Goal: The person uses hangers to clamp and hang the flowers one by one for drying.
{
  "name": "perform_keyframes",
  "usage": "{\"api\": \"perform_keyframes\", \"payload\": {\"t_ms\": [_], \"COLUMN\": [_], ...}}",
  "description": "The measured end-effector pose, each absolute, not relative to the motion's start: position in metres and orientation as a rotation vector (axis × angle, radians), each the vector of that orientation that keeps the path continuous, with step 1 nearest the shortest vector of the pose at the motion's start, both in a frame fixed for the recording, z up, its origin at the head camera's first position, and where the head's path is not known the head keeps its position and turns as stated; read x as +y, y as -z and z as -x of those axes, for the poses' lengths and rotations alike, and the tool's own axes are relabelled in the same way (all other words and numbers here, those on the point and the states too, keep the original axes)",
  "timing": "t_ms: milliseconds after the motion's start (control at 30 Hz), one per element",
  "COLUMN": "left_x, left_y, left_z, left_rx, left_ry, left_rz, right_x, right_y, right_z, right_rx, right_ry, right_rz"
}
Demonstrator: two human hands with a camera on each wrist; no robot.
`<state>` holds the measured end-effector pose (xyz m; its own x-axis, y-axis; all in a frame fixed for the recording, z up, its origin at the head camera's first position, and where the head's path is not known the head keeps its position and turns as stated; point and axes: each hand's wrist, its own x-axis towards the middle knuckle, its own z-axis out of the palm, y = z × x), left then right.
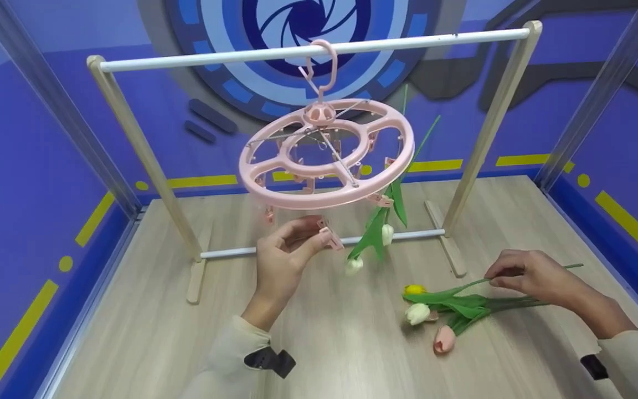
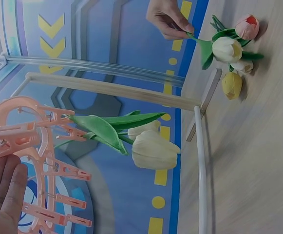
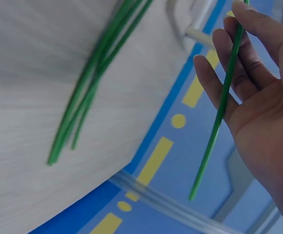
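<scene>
A round pink clip hanger (image 1: pixel 319 200) hangs by its hook from the white bar (image 1: pixel 407 43) of a wooden-sided rack, its ring tilted. My left hand (image 1: pixel 288 255) pinches one pink clip (image 2: pixel 15 139) at the ring's near side between thumb and fingers. Two white tulips (image 2: pixel 155 148) hang head down from clips just right of that hand, stems pointing up. Over the board at the right, my right hand (image 1: pixel 538 277) pinches the green stem (image 3: pixel 231 63) of a white tulip (image 1: pixel 417 313). The stem's tail crosses the open palm in the right wrist view.
A yellow tulip (image 1: pixel 414 289), a pink tulip (image 1: pixel 444 339) and another white tulip (image 2: pixel 242 66) lie on the wooden tabletop (image 1: pixel 341 338), stems (image 3: pixel 83 97) toward the right. The rack's right foot (image 1: pixel 445 241) stands behind them. Other clips (image 2: pixel 70 170) dangle from the ring.
</scene>
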<state>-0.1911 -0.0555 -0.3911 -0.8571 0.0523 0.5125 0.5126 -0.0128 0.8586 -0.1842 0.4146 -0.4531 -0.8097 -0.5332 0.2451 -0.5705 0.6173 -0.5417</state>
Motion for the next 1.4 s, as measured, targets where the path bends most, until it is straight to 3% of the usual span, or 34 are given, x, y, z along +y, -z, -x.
{"api": "perform_keyframes", "payload": {"t_ms": [700,1400], "left_x": [-0.048,-0.035], "left_y": [0.391,0.388], "left_z": [0.190,0.188], "left_rx": [-1.937,-1.920], "left_ry": [1.977,1.981], "left_rz": [0.609,0.665], "right_x": [0.326,0.270], "right_y": [0.396,0.363], "right_z": [0.178,0.188], "right_rx": [-2.548,-2.258], "right_ry": [-0.813,-0.669], "right_rz": [-1.046,-1.199]}}
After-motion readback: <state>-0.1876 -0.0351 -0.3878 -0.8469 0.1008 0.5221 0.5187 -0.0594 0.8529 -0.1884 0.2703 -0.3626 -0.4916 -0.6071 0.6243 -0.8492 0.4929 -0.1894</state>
